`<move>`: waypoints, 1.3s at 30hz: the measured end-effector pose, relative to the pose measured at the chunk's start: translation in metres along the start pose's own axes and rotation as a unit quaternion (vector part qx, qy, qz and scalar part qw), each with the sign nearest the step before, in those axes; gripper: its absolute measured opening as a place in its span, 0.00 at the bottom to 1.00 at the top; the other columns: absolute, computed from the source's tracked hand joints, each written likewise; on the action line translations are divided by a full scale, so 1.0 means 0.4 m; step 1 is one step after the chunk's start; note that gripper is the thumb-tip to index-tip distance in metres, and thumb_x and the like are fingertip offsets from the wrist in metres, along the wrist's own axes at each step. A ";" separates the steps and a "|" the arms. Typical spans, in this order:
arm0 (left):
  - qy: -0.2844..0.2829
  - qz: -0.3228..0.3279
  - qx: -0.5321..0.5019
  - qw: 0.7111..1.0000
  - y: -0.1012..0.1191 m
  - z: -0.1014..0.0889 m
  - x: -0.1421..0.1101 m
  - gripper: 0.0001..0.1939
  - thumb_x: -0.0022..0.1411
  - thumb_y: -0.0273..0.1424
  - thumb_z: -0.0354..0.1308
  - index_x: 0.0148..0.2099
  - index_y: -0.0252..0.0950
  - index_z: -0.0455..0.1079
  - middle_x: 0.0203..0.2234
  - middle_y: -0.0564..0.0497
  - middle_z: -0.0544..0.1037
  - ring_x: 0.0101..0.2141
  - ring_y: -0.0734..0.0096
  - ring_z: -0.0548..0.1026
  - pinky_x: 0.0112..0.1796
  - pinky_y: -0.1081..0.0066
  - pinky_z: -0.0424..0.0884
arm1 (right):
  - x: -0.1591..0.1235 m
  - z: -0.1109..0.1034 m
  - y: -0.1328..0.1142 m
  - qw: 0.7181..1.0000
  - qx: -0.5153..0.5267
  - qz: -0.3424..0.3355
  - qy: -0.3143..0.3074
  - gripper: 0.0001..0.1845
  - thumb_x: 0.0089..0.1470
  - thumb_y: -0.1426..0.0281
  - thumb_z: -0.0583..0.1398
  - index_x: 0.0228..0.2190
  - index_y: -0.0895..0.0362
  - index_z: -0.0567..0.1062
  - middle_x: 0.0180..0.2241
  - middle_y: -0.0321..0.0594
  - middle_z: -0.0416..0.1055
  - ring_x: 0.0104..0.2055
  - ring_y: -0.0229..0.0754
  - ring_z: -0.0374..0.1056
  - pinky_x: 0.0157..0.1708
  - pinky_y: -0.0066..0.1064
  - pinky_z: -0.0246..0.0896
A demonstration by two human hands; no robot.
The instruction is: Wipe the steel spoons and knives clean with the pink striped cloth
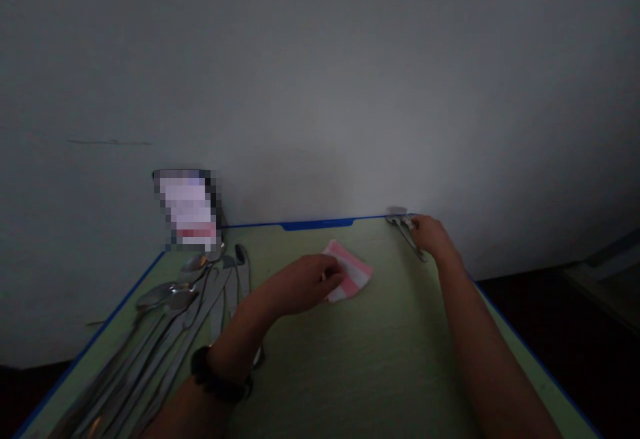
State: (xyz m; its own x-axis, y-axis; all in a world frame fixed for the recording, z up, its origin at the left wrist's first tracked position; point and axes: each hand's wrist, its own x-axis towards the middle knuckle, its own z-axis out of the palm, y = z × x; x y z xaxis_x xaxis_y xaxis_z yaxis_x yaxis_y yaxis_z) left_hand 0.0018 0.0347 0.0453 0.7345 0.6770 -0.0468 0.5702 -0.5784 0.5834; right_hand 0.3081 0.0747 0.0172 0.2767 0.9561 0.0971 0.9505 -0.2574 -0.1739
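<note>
My left hand (307, 283) is closed on a pink-and-white striped cloth (353, 272) above the middle of the table, its fingers curled over the cloth's near-left side. At the far right corner, my right hand (431, 235) has its fingers closed around a small piece of metal cutlery (409, 221), mostly hidden by the fingers. Just left of that hand lies a metal spoon (394, 219), its handle slanting toward me under the hand. Several long spoons (183, 299) and knives (243, 269) lie in a loose bunch on the left, partly behind my left forearm.
The pale green table (340, 372) has a blue edge (317, 224) and stands against a grey wall (320, 92). A phone (187, 205) with a blurred screen leans on the wall at the back left corner. A dark bracelet (220, 379) is on my left wrist.
</note>
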 end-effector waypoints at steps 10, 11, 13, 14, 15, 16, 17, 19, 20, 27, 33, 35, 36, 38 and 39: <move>-0.043 0.010 0.008 0.999 0.007 0.002 -0.003 0.14 0.62 0.35 0.44 0.37 0.35 0.68 0.30 0.49 0.74 0.29 0.70 0.70 0.29 0.73 0.60 | 0.011 0.042 -0.003 0.999 -0.037 -0.010 0.009 0.18 0.45 0.78 0.51 0.33 0.58 0.77 0.37 0.49 0.74 0.42 0.46 0.67 0.40 0.30 0.57; -0.045 0.008 0.008 0.999 0.007 0.002 -0.003 0.13 0.61 0.35 0.44 0.37 0.35 0.68 0.30 0.49 0.74 0.28 0.70 0.70 0.29 0.73 0.60 | 0.012 0.046 -0.002 0.999 -0.037 -0.005 0.013 0.18 0.45 0.78 0.51 0.34 0.58 0.77 0.37 0.49 0.74 0.42 0.46 0.67 0.40 0.30 0.57; -0.046 0.004 0.007 0.999 0.005 0.003 -0.003 0.13 0.61 0.35 0.44 0.37 0.35 0.68 0.30 0.50 0.74 0.28 0.71 0.70 0.29 0.74 0.60 | 0.013 0.053 0.001 0.999 -0.037 0.004 0.019 0.19 0.46 0.77 0.51 0.37 0.58 0.76 0.38 0.49 0.73 0.44 0.47 0.66 0.41 0.31 0.58; -0.050 0.004 0.008 0.999 0.005 0.003 -0.003 0.13 0.61 0.35 0.44 0.37 0.35 0.68 0.30 0.50 0.74 0.28 0.71 0.70 0.29 0.74 0.61 | 0.013 0.056 0.002 0.999 -0.036 0.008 0.022 0.19 0.46 0.77 0.51 0.38 0.58 0.76 0.38 0.49 0.73 0.45 0.48 0.66 0.42 0.31 0.58; -0.054 0.006 0.010 0.998 0.005 0.003 -0.003 0.13 0.61 0.35 0.44 0.37 0.35 0.68 0.30 0.50 0.74 0.29 0.71 0.70 0.29 0.74 0.61 | 0.014 0.058 0.004 0.999 -0.035 0.010 0.024 0.20 0.45 0.77 0.51 0.39 0.58 0.76 0.38 0.49 0.73 0.46 0.48 0.65 0.42 0.32 0.58; -0.060 0.009 0.014 0.998 0.005 0.003 -0.003 0.14 0.62 0.35 0.43 0.37 0.35 0.68 0.31 0.50 0.73 0.29 0.71 0.69 0.30 0.74 0.61 | 0.014 0.059 0.005 0.999 -0.034 0.012 0.026 0.20 0.45 0.77 0.52 0.40 0.58 0.75 0.39 0.48 0.73 0.47 0.48 0.64 0.43 0.31 0.57; -0.067 0.013 0.019 0.997 0.006 0.002 -0.003 0.14 0.62 0.35 0.43 0.37 0.35 0.68 0.31 0.50 0.73 0.30 0.71 0.69 0.31 0.74 0.61 | 0.014 0.060 0.006 0.999 -0.032 0.014 0.028 0.20 0.45 0.77 0.52 0.40 0.58 0.75 0.39 0.47 0.73 0.48 0.47 0.64 0.43 0.31 0.57; -0.078 0.018 0.030 0.996 0.008 0.001 -0.002 0.14 0.62 0.35 0.42 0.38 0.35 0.68 0.32 0.50 0.73 0.30 0.71 0.69 0.31 0.74 0.62 | 0.014 0.061 0.007 0.999 -0.028 0.020 0.032 0.20 0.45 0.77 0.53 0.40 0.57 0.75 0.39 0.47 0.73 0.48 0.47 0.64 0.43 0.31 0.57; -0.080 0.019 0.034 0.996 0.008 0.000 -0.002 0.14 0.63 0.35 0.42 0.38 0.35 0.68 0.32 0.50 0.73 0.30 0.71 0.69 0.32 0.74 0.62 | 0.013 0.061 0.006 0.999 -0.025 0.025 0.033 0.19 0.45 0.76 0.53 0.40 0.57 0.75 0.39 0.47 0.73 0.47 0.47 0.65 0.43 0.31 0.58; -0.081 0.029 0.047 0.995 0.003 0.001 -0.003 0.14 0.62 0.35 0.42 0.36 0.35 0.68 0.33 0.50 0.72 0.30 0.71 0.69 0.31 0.74 0.62 | 0.004 0.061 0.003 0.997 0.002 0.076 0.034 0.15 0.44 0.73 0.56 0.36 0.55 0.76 0.36 0.46 0.74 0.40 0.48 0.69 0.38 0.33 0.61; -0.088 0.015 0.051 0.995 0.007 0.001 -0.005 0.14 0.62 0.35 0.42 0.36 0.35 0.67 0.31 0.50 0.73 0.29 0.71 0.69 0.31 0.73 0.62 | -0.002 0.052 -0.004 0.992 0.019 0.117 0.039 0.14 0.43 0.68 0.58 0.35 0.54 0.77 0.36 0.47 0.74 0.40 0.49 0.69 0.37 0.34 0.61; -0.089 0.014 0.052 0.995 0.009 0.000 -0.006 0.14 0.62 0.35 0.42 0.36 0.35 0.67 0.32 0.50 0.73 0.30 0.71 0.69 0.31 0.73 0.62 | -0.005 0.049 -0.006 0.990 0.021 0.131 0.040 0.14 0.44 0.68 0.58 0.34 0.53 0.77 0.36 0.47 0.74 0.39 0.50 0.69 0.35 0.36 0.61; -0.089 0.014 0.052 0.995 0.010 -0.001 -0.006 0.14 0.62 0.35 0.42 0.36 0.35 0.67 0.32 0.50 0.73 0.30 0.71 0.69 0.31 0.73 0.62 | -0.007 0.047 -0.008 0.990 0.023 0.136 0.040 0.13 0.44 0.68 0.57 0.34 0.53 0.77 0.36 0.48 0.74 0.39 0.50 0.69 0.35 0.36 0.61; -0.093 0.013 0.052 0.994 0.011 -0.002 -0.007 0.14 0.62 0.36 0.42 0.36 0.35 0.67 0.32 0.50 0.73 0.30 0.71 0.69 0.32 0.73 0.62 | -0.011 0.044 -0.012 0.989 0.025 0.142 0.039 0.13 0.44 0.67 0.57 0.34 0.53 0.77 0.36 0.48 0.73 0.39 0.51 0.69 0.35 0.36 0.62; -0.096 0.013 0.052 0.994 0.011 -0.002 -0.007 0.14 0.62 0.36 0.42 0.36 0.35 0.67 0.32 0.50 0.73 0.30 0.71 0.69 0.32 0.73 0.62 | -0.013 0.042 -0.013 0.989 0.025 0.144 0.039 0.13 0.45 0.67 0.57 0.34 0.52 0.77 0.36 0.48 0.73 0.40 0.51 0.69 0.35 0.37 0.62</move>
State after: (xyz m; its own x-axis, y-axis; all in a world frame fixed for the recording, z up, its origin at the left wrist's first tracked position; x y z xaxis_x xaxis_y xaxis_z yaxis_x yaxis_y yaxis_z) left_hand 0.0022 0.0306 0.0486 0.8002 0.5679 -0.1930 0.5783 -0.6452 0.4992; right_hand 0.2993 0.0736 0.0011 0.5460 0.8304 0.1108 0.8233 -0.5075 -0.2540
